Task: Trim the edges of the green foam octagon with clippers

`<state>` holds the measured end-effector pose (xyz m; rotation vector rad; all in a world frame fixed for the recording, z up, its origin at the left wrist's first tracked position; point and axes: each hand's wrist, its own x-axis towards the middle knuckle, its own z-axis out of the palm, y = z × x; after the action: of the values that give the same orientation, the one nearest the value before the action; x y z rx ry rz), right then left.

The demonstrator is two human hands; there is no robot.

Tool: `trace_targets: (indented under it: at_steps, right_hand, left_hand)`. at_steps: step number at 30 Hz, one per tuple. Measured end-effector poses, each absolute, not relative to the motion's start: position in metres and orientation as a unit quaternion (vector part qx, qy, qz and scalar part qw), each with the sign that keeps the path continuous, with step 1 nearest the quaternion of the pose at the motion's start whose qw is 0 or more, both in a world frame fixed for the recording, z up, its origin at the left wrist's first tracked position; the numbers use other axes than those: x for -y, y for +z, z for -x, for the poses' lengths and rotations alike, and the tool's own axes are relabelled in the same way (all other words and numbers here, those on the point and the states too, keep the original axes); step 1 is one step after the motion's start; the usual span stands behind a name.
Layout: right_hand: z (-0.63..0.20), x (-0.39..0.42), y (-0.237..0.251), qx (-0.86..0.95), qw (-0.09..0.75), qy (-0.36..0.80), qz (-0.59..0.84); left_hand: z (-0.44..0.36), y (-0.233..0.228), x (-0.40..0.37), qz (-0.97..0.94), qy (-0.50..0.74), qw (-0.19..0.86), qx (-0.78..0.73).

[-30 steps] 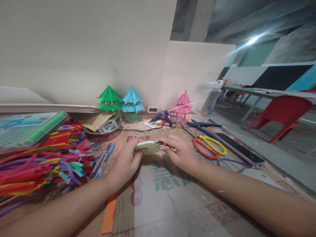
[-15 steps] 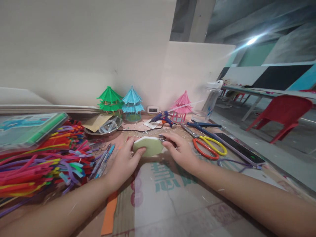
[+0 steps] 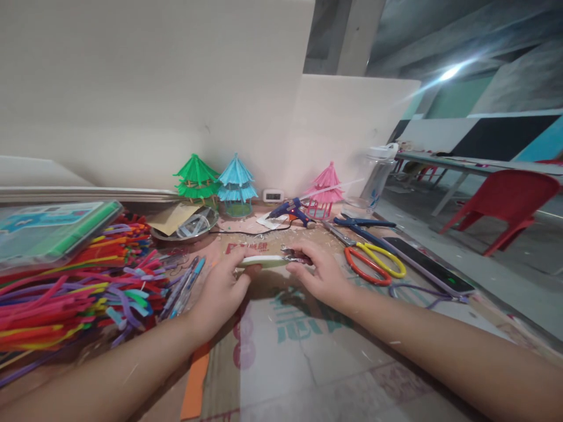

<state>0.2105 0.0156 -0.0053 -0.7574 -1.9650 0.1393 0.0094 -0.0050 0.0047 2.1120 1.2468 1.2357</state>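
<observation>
The flat, pale-green, white-edged panel (image 3: 264, 261) has just tipped edge-on, so its rim, not its face, meets us this side of the blue plastic glue gun (image 3: 288, 206), our left hand (image 3: 227, 282) pinching one end, our right hand (image 3: 324, 274) gripping a small silvery metal piece (image 3: 294, 255) opposite.

And over it goes: the pale green piece (image 3: 264, 261), its broad face shown to the camera a moment ago, has been tipped nearly edge-on in the left hand (image 3: 226, 278)! More of the metal tool (image 3: 297, 256) is revealed at the right hand (image 3: 321, 272), and the red lettering (image 3: 247, 247) behind is uncovered again.
</observation>
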Motion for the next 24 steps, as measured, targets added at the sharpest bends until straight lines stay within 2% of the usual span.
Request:
trace_targets:
  at_steps: [9,24]
  right_hand:
    - [-0.2139,-0.0128,-0.0009,0.836,0.474,-0.07,0.268]
    - [-0.2131,-0.0104,0.0009,0.861,0.425,-0.098,0.262]
  left_hand:
    - [-0.0057,0.0027,0.0039,-0.779,0.44,0.128,-0.428]
    - [-0.0019,-0.0029,0.0014,-0.79,0.426,0.12,-0.424]
